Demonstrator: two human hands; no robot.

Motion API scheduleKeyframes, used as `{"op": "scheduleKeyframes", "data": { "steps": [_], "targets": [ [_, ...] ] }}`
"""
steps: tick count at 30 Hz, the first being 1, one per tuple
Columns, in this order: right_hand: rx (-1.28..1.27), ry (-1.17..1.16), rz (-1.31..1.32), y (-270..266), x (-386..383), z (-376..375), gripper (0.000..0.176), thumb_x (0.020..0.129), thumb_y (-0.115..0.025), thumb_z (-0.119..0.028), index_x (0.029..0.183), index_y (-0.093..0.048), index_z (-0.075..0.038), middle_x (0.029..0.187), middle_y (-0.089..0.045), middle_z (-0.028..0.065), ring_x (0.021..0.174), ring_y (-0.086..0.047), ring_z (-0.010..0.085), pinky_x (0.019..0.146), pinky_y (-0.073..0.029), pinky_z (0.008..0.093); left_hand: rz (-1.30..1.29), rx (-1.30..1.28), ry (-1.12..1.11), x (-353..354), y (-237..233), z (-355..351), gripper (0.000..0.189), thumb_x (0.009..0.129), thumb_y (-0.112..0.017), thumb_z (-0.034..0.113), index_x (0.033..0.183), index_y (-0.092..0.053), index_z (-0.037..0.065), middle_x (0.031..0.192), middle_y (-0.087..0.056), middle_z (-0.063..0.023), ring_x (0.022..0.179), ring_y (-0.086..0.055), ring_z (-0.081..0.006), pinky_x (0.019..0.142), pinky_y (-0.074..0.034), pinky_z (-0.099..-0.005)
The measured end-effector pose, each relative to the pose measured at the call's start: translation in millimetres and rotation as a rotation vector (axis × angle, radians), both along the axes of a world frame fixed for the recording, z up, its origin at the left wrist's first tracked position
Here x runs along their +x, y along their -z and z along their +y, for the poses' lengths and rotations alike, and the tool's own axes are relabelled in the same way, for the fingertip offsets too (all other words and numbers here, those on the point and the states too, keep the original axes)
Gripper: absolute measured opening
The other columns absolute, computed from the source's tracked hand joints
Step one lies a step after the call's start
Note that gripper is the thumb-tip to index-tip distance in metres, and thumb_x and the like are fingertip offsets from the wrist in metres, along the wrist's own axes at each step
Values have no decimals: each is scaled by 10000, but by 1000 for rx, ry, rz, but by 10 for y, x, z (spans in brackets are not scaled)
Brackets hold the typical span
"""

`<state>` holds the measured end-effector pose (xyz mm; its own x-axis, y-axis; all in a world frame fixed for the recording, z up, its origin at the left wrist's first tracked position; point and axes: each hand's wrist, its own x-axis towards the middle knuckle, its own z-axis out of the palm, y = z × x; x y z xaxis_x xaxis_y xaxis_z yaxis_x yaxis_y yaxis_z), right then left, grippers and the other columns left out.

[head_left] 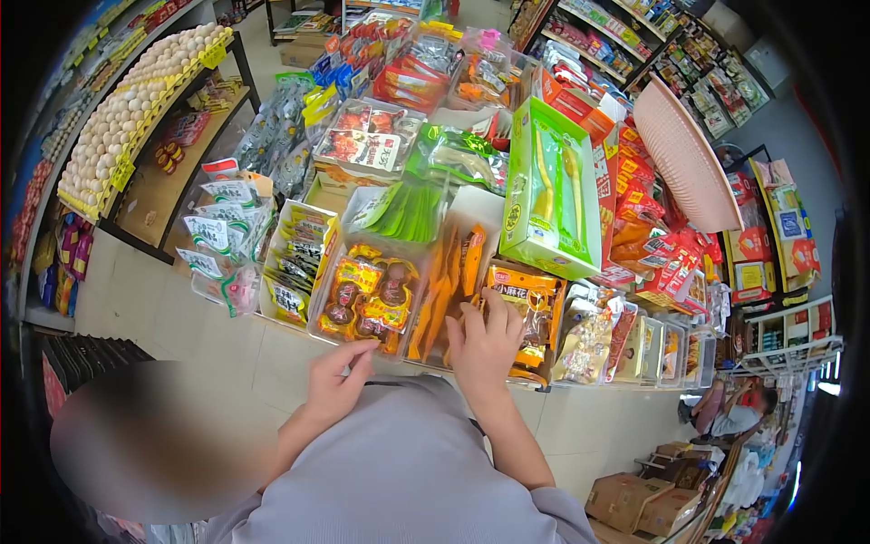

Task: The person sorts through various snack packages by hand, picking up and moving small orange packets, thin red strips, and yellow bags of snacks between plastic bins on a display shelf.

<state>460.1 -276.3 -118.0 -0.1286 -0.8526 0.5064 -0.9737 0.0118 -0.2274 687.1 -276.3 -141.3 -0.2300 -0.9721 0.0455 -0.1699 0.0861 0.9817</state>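
My right hand (487, 344) reaches over an orange snack packet (521, 295) in a display box, with fingers spread and fingertips on or just above it. Left of those fingers, more orange packets (444, 295) stand on edge in the same row. Close to my body, my left hand (337, 376) is loosely curled, thumb and finger tips near each other, and nothing shows in it. Just beyond it is a clear tray (317, 331) of yellow-and-red packs with round brown pieces (370, 299). Green packets (399, 213) sit behind that tray.
A green box (553, 245) with a clear window and a pink basket (684, 154) lie farther back among red packets. Trays of eggs (136, 118) fill a rack at left. Cardboard boxes (625, 501) stand at lower right, near a seated person (734, 412).
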Motion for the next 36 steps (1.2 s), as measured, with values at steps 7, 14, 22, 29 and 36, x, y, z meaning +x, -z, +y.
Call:
{"op": "scheduleKeyframes", "data": {
  "steps": [7,14,22,29,36],
  "targets": [
    [119,-86,-56,-135,104,33,353,736,-800,-172,1041,-679,-44,1284,-551,140,1154,-499,362,959,-410,502,-7,-41,13,-26,6,-36,197,973,-610,20,1137,-706,-30,791,-689,-47,700,-642,-89,637,-522,-241],
    [125,-16,2,-41,-53,89,363,727,-734,-97,1073,-663,-14,1327,-532,178,1217,-481,389,987,-414,533,0,-40,15,-29,12,-49,188,971,-619,25,1128,-711,-21,810,-705,-55,699,-668,-99,629,-528,-244],
    [88,-43,-4,62,60,-10,154,725,-710,-77,836,-659,17,1310,-573,249,1254,-507,413,991,-415,537,-18,-54,38,-48,54,-53,186,970,-622,29,1125,-712,-20,800,-704,-53,705,-671,-101,632,-530,-246],
    [121,-117,-20,5,-53,240,127,710,-699,-60,771,-637,33,1287,-594,236,1242,-519,411,979,-429,524,-12,-29,30,-64,35,-46,189,969,-620,22,1129,-708,-26,799,-702,-57,701,-660,-98,635,-530,-246],
    [43,-56,2,62,-94,121,125,729,-694,-64,789,-628,23,1307,-582,233,1235,-522,409,970,-439,515,1,-46,33,-114,51,-39,179,967,-624,22,1117,-707,-30,832,-707,-57,706,-663,-100,635,-530,-245]
  ]
}}
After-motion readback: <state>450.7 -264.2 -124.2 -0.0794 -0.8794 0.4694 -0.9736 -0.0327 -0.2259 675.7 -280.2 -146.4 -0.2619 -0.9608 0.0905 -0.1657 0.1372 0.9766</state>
